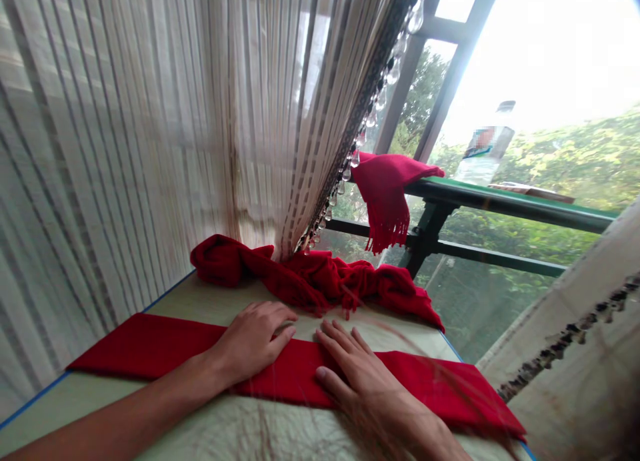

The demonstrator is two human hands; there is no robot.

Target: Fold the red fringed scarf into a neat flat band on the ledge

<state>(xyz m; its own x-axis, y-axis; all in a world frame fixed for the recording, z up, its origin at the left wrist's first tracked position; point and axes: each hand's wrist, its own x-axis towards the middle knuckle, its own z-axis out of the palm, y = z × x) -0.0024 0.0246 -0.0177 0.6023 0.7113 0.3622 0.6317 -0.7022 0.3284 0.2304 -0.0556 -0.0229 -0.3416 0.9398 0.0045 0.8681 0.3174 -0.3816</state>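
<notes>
A red scarf (165,346), folded into a long flat strip, lies across the pale table from its left edge to its right edge. My left hand (257,337) rests on the strip near its middle, fingers curved loosely past the far edge and the thumb apart. Beside it, my right hand (353,367) presses flat on the same scarf with its fingers spread. Neither hand grips the cloth. Farther back, a crumpled red scarf (325,281) with fringe lies heaped along the table's far side.
Striped sheer curtains (165,127) hang along the left and back, edged with a beaded trim (370,121). Another fringed red scarf (387,194) drapes over the green railing (505,207), where a clear bottle (485,151) stands. The table (75,414) has blue edging.
</notes>
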